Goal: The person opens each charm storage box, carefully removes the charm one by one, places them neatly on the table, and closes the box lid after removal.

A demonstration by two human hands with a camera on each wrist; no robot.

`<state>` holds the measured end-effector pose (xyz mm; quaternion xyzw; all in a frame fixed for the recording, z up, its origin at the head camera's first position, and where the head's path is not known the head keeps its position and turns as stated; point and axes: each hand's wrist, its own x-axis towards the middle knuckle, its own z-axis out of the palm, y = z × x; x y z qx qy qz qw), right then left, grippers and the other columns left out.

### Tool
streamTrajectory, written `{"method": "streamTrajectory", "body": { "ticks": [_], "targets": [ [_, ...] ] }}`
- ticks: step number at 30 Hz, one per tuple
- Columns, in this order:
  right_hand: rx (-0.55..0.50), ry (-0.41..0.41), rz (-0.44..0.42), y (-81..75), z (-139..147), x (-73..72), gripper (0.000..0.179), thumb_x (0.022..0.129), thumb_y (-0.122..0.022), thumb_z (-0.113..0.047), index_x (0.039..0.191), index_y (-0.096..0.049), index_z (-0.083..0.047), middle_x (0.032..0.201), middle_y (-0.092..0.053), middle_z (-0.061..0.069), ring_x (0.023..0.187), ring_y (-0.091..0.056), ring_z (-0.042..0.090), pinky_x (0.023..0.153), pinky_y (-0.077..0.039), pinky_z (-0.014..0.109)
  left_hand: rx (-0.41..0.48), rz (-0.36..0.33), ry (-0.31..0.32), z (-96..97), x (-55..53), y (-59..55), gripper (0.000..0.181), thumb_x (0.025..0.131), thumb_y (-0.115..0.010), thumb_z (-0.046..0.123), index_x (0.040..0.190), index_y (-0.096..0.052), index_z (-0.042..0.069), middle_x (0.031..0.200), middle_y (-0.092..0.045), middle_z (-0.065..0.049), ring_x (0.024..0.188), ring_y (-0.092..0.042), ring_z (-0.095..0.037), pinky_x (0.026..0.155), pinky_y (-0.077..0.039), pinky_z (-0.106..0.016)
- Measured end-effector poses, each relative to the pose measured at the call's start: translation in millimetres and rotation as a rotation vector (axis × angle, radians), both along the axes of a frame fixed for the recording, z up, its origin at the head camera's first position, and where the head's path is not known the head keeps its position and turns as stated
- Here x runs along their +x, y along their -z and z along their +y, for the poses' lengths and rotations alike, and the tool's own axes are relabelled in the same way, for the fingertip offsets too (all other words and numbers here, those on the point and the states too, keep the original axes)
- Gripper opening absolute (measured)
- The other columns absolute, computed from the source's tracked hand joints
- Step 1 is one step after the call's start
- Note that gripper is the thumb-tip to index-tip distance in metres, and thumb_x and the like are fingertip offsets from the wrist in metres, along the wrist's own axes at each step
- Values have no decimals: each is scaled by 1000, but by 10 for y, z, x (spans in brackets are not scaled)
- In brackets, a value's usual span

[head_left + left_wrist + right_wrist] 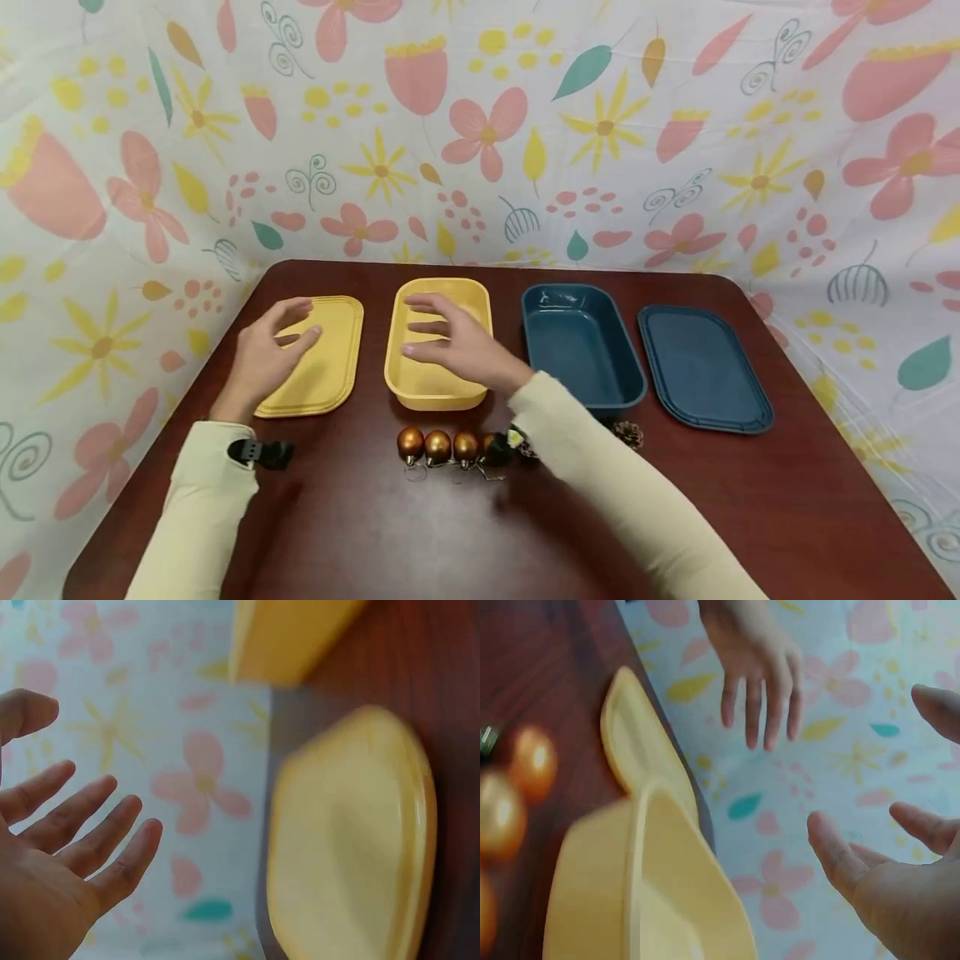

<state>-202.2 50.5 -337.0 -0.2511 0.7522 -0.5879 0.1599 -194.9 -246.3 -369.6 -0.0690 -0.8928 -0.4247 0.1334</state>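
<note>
Above the yellow lid [330,358] on the table's left, my left hand [266,350] hovers with fingers loosely spread, holding nothing. My right hand [465,342] is in the air over the yellow container [437,402], fingers extended and apart, with nothing in them. The right wrist view has both hands in the air beyond the container's wall [592,892]. Several copper-coloured ball ornaments [438,447] lie in a row in front of the container. The right sleeve hides part of that row, where a dark ball [495,450] and a pine cone [628,434] show.
A dark blue container [585,342] stands right of the yellow one, its near corner close to the right forearm. Farther right lies a dark blue lid [705,367]. The brown table [375,533] meets a flower-printed cloth [465,192] at the back and sides.
</note>
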Motion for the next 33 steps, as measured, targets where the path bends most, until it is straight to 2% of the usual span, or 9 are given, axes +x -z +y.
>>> {"method": "streamTrajectory", "body": {
  "ticks": [4, 9, 12, 16, 20, 22, 27, 31, 33],
  "targets": [
    [43, -2, -72, 18, -458, -140, 62, 93, -72, -28, 148, -43, -23, 155, -42, 5, 142, -48, 27, 110, -48, 43, -90, -78, -51, -288, -56, 45, 51, 101, -58, 31, 144, -50, 5, 147, -54, -22, 135, -52, -41, 103, -49, -56],
    [59, 55, -205, 33, -987, -344, 63, 94, -71, -31, 148, -43, -17, 155, -41, 12, 139, -49, 29, 110, -47, 44, -174, -152, -92, -528, -203, 98, 56, 103, -54, 34, 146, -47, -1, 146, -50, -30, 134, -50, -47, 105, -44, -61],
    [33, 127, -314, 76, -1219, -434, 63, 94, -71, -29, 147, -43, -12, 156, -40, 12, 136, -53, 31, 111, -47, 42, -216, -211, -100, -632, -252, 167, 57, 103, -52, 32, 146, -45, -6, 144, -49, -35, 130, -50, -50, 103, -46, -62],
    [27, 238, -409, 137, -1404, -466, 65, 95, -70, -30, 148, -41, -8, 156, -41, 9, 135, -52, 30, 114, -45, 44, -267, -298, -110, -752, -235, 248, 57, 103, -51, 27, 145, -42, -11, 142, -45, -41, 126, -49, -54, 100, -47, -63],
    [54, 333, -440, 202, -1511, -441, 69, 96, -68, -32, 152, -36, -7, 157, -40, 10, 143, -44, 30, 117, -40, 47, -309, -368, -108, -838, -209, 292, 58, 103, -52, 27, 145, -41, -13, 140, -44, -43, 124, -48, -56, 98, -46, -63],
    [76, 362, -441, 246, -1564, -424, 69, 96, -68, -32, 152, -37, -7, 158, -40, 9, 146, -41, 30, 117, -40, 46, -311, -426, -95, -879, -197, 309, 61, 103, -51, 28, 147, -38, -13, 141, -43, -44, 124, -48, -56, 98, -47, -62],
    [129, 407, -434, 359, -1665, -392, 66, 93, -71, -32, 148, -44, -7, 153, -47, 10, 143, -45, 32, 114, -44, 47, -293, -573, -67, -959, -180, 340, 68, 105, -47, 32, 152, -27, -13, 145, -37, -44, 126, -48, -55, 98, -49, -59],
    [180, 434, -426, 426, -1698, -395, 64, 92, -71, -34, 146, -49, -8, 151, -50, 10, 145, -42, 34, 115, -42, 49, -282, -614, -49, -948, -206, 363, 72, 104, -46, 35, 154, -22, -12, 147, -37, -41, 129, -47, -54, 100, -48, -58],
    [213, 418, -424, 448, -1715, -400, 64, 92, -71, -36, 145, -50, -8, 151, -51, 10, 146, -41, 34, 116, -40, 49, -281, -616, -55, -942, -208, 367, 73, 104, -46, 35, 154, -22, -12, 147, -38, -41, 128, -47, -53, 100, -49, -58]
  ]
}}
